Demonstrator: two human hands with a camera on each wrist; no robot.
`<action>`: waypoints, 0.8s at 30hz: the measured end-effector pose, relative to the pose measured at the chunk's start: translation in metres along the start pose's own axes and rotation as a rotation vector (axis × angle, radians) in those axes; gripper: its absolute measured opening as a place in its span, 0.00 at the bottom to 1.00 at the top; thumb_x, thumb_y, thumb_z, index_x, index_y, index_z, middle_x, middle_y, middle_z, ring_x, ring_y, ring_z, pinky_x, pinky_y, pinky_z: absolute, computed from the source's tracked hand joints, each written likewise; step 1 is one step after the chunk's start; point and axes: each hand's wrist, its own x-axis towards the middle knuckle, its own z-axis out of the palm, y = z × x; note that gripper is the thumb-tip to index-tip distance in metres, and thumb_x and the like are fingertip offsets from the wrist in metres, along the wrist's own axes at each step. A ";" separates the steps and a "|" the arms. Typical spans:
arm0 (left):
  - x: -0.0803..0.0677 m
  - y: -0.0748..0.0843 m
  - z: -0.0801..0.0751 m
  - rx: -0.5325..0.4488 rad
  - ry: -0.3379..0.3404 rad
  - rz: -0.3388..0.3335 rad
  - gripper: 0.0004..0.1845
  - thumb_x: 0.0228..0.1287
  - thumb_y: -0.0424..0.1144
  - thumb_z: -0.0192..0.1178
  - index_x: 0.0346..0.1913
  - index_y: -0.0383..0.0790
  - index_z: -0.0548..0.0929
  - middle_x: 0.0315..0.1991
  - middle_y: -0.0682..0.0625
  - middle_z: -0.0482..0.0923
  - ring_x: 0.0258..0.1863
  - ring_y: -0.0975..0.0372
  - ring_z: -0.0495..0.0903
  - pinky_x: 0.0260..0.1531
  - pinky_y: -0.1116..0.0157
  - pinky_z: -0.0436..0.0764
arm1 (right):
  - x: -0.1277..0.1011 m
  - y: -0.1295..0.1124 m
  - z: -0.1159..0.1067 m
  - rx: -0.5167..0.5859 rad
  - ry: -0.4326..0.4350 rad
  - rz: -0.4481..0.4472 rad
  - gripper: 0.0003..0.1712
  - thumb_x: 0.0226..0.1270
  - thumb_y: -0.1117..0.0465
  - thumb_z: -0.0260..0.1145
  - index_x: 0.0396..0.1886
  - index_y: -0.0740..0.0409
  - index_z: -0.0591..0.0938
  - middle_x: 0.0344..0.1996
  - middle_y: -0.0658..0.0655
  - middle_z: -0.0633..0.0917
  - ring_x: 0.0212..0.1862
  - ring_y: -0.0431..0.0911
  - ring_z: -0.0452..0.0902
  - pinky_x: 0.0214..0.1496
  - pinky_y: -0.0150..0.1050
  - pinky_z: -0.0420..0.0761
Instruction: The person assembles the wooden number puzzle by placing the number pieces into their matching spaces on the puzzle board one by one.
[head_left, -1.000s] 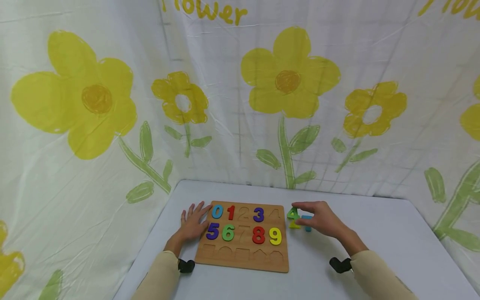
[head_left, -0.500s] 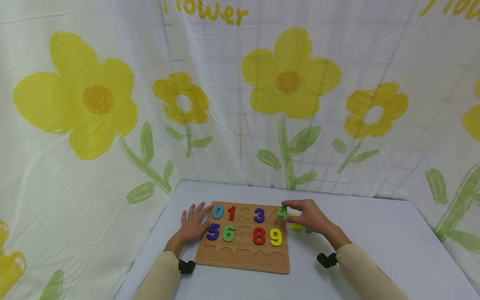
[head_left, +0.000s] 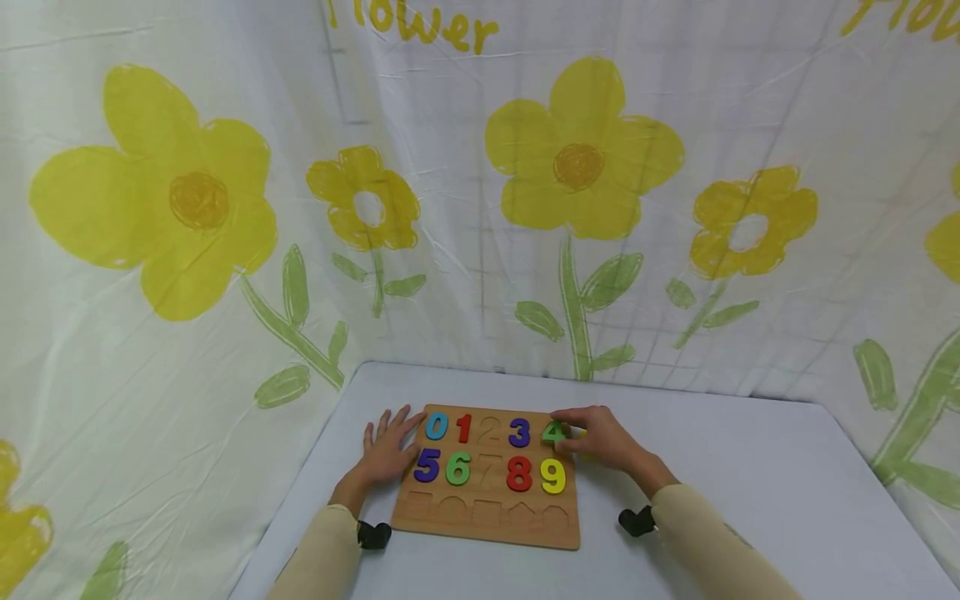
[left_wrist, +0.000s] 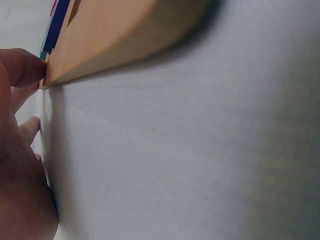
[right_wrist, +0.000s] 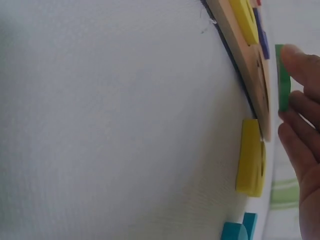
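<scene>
Leftward points the right hand (head_left: pixel 604 439), pinching the green 4 (head_left: pixel 552 432)

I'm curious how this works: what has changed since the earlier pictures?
The bare right hand, pinching the green number 4 piece, has carried it leftward from beside the brown wooden number board to over its top-right corner. The bare left hand stays at the board's left edge; the seven other coloured numbers on the board stay put.
</scene>
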 end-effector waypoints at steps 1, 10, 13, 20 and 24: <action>0.000 0.000 0.000 0.007 -0.004 -0.004 0.33 0.76 0.37 0.58 0.83 0.42 0.71 0.87 0.32 0.54 0.87 0.29 0.41 0.80 0.26 0.31 | 0.001 0.000 0.001 -0.002 -0.002 0.005 0.31 0.68 0.57 0.81 0.69 0.60 0.86 0.64 0.59 0.90 0.69 0.59 0.85 0.71 0.60 0.83; 0.005 -0.011 0.009 -0.038 0.030 0.027 0.35 0.73 0.38 0.59 0.82 0.41 0.71 0.87 0.30 0.54 0.87 0.29 0.39 0.79 0.26 0.28 | 0.005 0.000 0.009 -0.080 -0.008 0.026 0.32 0.68 0.56 0.81 0.69 0.59 0.86 0.64 0.59 0.90 0.69 0.58 0.85 0.72 0.58 0.83; 0.002 -0.004 0.004 -0.018 0.024 0.016 0.34 0.74 0.37 0.59 0.82 0.41 0.72 0.86 0.30 0.55 0.86 0.28 0.42 0.80 0.26 0.31 | 0.004 -0.001 0.011 -0.126 0.008 0.009 0.31 0.68 0.56 0.81 0.69 0.59 0.87 0.64 0.59 0.90 0.68 0.57 0.86 0.71 0.58 0.83; 0.002 0.001 -0.001 0.033 -0.011 -0.017 0.33 0.77 0.38 0.58 0.83 0.43 0.70 0.88 0.33 0.54 0.88 0.30 0.41 0.81 0.26 0.32 | 0.003 -0.002 0.016 -0.191 0.023 -0.008 0.31 0.69 0.56 0.81 0.69 0.60 0.86 0.64 0.60 0.90 0.68 0.57 0.86 0.70 0.57 0.84; 0.002 0.001 -0.001 0.021 -0.002 -0.010 0.33 0.76 0.37 0.59 0.82 0.43 0.72 0.88 0.32 0.55 0.87 0.29 0.41 0.80 0.25 0.32 | 0.002 -0.003 0.018 -0.232 0.024 -0.015 0.32 0.69 0.55 0.81 0.70 0.60 0.85 0.65 0.59 0.89 0.68 0.56 0.86 0.70 0.56 0.84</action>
